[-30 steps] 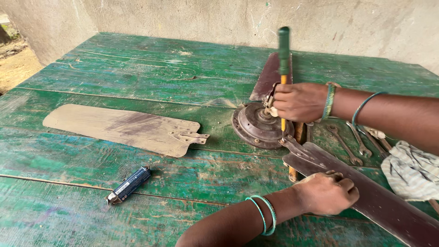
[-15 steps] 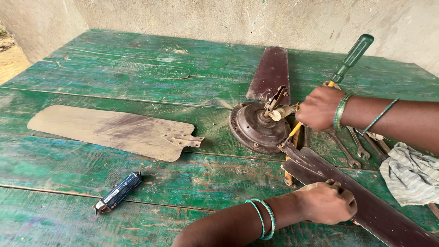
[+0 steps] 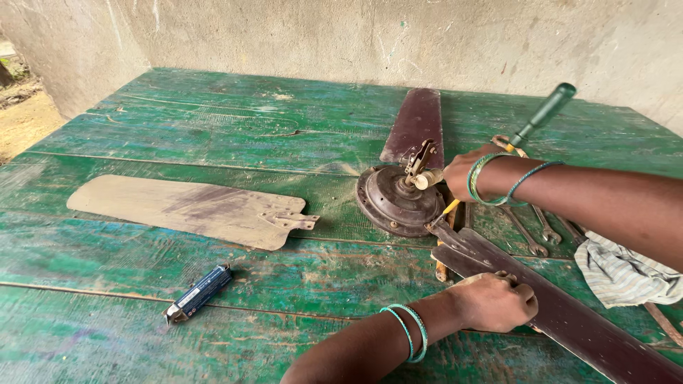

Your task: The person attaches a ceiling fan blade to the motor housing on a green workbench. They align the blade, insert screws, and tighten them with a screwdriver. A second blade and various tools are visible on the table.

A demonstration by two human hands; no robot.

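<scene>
A green-painted wooden surface [image 3: 178,135] is seen from above, backed by a grey wall [image 3: 341,35].

A ceiling fan motor [image 3: 395,201] lies right of the surface's middle. One dark brown blade [image 3: 416,122] runs from it toward the far edge. A second dark brown blade [image 3: 569,316] runs from it toward the near right corner.

The right hand [image 3: 473,173] is closed around a screwdriver [image 3: 532,126] with a green handle. The handle is tilted up toward the far right corner; the orange shaft emerges below the hand and its tip meets the root of the second blade, just beside the motor.

The left hand [image 3: 498,302] is closed in a fist and pressed on the second blade near its root. Green bangles are worn on both wrists.

A detached pale blade [image 3: 188,208] lies flat left of the motor, well apart from it, its bracket end toward the motor. A small blue rectangular object [image 3: 198,292] lies near the near left corner.

Spanners [image 3: 530,227] lie on the surface under the right forearm. A striped cloth [image 3: 626,274] lies at the right edge.
</scene>
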